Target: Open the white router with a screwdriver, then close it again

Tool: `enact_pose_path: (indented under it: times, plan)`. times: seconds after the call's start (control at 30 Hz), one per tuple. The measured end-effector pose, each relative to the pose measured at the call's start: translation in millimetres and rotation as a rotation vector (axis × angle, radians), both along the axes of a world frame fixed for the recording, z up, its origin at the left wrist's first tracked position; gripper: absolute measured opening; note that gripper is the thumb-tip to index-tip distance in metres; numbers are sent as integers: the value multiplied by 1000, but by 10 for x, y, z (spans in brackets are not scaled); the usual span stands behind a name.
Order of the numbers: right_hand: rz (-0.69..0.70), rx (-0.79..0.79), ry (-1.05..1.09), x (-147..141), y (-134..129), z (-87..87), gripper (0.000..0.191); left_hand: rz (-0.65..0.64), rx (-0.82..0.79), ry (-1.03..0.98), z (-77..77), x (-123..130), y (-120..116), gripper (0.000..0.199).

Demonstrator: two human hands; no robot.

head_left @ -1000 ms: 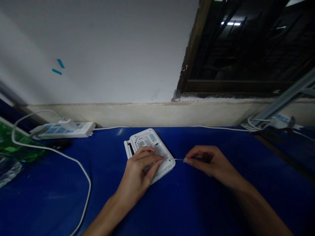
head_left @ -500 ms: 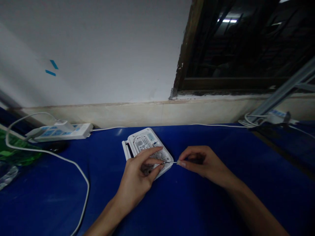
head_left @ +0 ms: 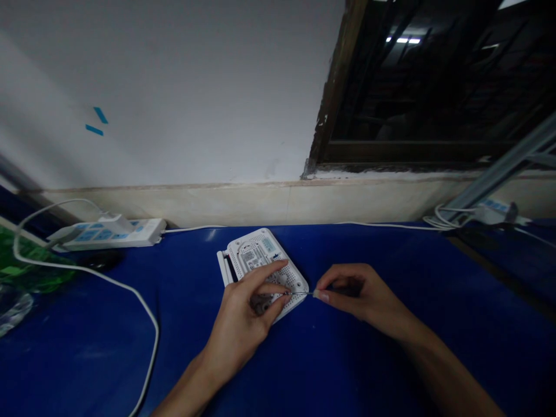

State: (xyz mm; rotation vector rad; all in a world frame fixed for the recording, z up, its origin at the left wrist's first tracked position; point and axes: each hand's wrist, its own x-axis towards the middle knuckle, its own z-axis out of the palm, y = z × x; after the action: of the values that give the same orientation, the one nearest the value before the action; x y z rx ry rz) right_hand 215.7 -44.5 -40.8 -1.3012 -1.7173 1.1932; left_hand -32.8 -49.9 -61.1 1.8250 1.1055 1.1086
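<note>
A white router [head_left: 284, 267] lies underside up on the blue table, its vented base and labels showing and an antenna [head_left: 224, 267] folded along its left side. Over its near right corner, a thin metal rod [head_left: 302, 293], perhaps a screwdriver shaft, runs between my two hands. My left hand [head_left: 243, 310] pinches the rod's left end between thumb and fingers, with the index finger stretched out above the router. Just off the router's right edge, my right hand [head_left: 360, 292] grips the other end with thumb and index fingertips. Fingertips hide both ends of the rod.
A power strip [head_left: 150, 231] with a plug in it stands at the back left, and its white cable [head_left: 154, 324] loops down the table's left side. Green plastic packaging [head_left: 35, 272] lies far left. A metal post [head_left: 504, 168] and coiled cable are at the back right.
The camera view has shifted slightly. My hands keep their pinch on the rod, which has tilted a little and shows slightly less length between them. The router stays in place.
</note>
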Motion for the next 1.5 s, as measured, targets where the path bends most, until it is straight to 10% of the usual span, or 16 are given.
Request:
enact_pose_path:
  times: [0.47,0.77,1.13,1.5]
  plan:
    - [-23,-27,-11,8,11,-26,21,-51,85,42,-47,-9,0,61]
    - [-98,-9,-76,190,90,-19,20,45,382,597,-49,-190,69,77]
    - [-36,11,-167,194,76,-72,16,7,357,674,-35,-208,102,74]
    - [-130,32,-125,263,135,-87,29,-347,198,632,112,-521,217,68]
